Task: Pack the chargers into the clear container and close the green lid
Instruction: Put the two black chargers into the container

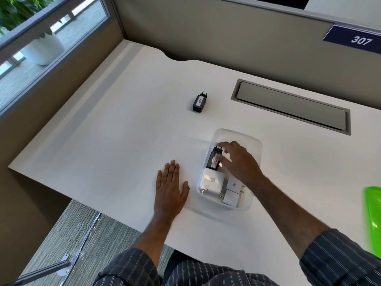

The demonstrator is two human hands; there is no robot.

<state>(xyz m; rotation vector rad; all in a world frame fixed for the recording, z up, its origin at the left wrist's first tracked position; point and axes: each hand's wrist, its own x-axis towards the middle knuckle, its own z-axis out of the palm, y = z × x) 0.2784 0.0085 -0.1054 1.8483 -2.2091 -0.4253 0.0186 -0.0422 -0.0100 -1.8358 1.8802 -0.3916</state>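
A clear container (252,141) stands on the white desk. Inside it lie a large white charger (212,180), a smaller white charger (232,193) and a black charger with a white label (214,159). My right hand (240,162) reaches into the container with its fingers on the black charger. My left hand (170,188) rests flat and open on the desk just left of the container. Another black labelled charger (199,102) lies alone farther back on the desk. The green lid (374,219) shows at the right edge of the view, partly cut off.
A grey cable hatch (292,106) is set into the white desk (115,145) behind the container. Partition walls close the back and left. The desk's front edge runs just below my left hand, with carpet floor beneath.
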